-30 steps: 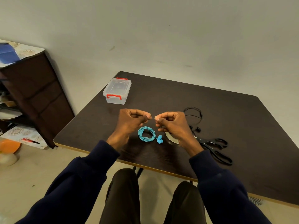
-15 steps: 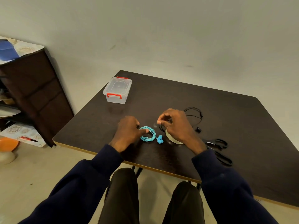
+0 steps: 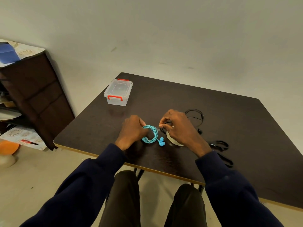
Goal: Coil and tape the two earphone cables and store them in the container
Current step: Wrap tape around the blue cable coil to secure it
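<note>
The coiled blue earphone cable (image 3: pixel 151 134) lies on the dark table (image 3: pixel 229 122), its blue earbuds (image 3: pixel 161 141) just to the right. My left hand (image 3: pixel 132 130) holds the coil's left side. My right hand (image 3: pixel 177 126) pinches a small clear piece of tape at the coil's upper right edge and covers most of the tape roll (image 3: pixel 172 140). The black earphone cable (image 3: pixel 195 117) lies loose behind my right hand. The clear container (image 3: pixel 118 92) with red clips stands shut at the table's far left.
Black scissors (image 3: pixel 220 149) lie on the table by my right forearm. A dark cabinet (image 3: pixel 32 95) stands left of the table, with an orange object (image 3: pixel 8 147) on the floor. The wall runs behind the table.
Both hands came down from in front of me to the table. My left hand took hold of the blue coil and my right hand brought the tape piece to the coil's edge.
</note>
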`<state>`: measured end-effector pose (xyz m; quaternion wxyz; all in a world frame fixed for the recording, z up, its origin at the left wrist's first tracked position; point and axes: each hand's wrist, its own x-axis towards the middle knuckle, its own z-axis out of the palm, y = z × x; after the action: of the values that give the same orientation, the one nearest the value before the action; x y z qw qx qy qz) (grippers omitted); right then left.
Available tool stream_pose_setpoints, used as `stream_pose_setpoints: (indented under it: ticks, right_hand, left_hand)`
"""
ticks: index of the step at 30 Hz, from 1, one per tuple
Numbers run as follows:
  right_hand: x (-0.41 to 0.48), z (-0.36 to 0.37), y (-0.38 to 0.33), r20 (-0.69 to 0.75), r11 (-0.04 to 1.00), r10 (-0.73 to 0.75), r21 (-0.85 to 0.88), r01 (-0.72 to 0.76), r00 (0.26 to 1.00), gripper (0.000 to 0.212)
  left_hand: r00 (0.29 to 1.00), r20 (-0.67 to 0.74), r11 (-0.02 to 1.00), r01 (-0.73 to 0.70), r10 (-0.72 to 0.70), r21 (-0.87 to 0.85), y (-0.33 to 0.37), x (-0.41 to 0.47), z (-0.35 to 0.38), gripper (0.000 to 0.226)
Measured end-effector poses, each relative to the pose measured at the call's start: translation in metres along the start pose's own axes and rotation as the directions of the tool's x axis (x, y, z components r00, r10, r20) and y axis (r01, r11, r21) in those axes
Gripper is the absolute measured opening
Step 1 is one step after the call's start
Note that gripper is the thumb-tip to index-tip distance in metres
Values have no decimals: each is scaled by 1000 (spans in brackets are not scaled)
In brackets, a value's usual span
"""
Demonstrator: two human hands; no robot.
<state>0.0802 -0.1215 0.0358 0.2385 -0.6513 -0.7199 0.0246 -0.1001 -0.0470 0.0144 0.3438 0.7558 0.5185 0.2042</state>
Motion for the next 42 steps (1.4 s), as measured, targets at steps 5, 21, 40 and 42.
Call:
stream_pose_setpoints:
  ticks: [5,21,40,42]
  right_hand:
    - [-1,-1,-1,6,1000,-6,-5,6,1000,5]
    - [5,-9,-13,130,997,-64,-44,70,989,10]
    - [22,-3,-23,146,979,-16,-199,45,989,10]
    - [22,-4,-23,148,978,-14,-203,44,989,10]
  left_hand:
    - [982,170,949,130,-83,-288,-1,2,-7,10]
    - [947,300,832,255,-113,-493,5,-1,-14,17]
    - [961,275,837,169,-23,-521,3,-6,-9,13]
    - [958,287,850,150,1,-506,1,-6,-9,15]
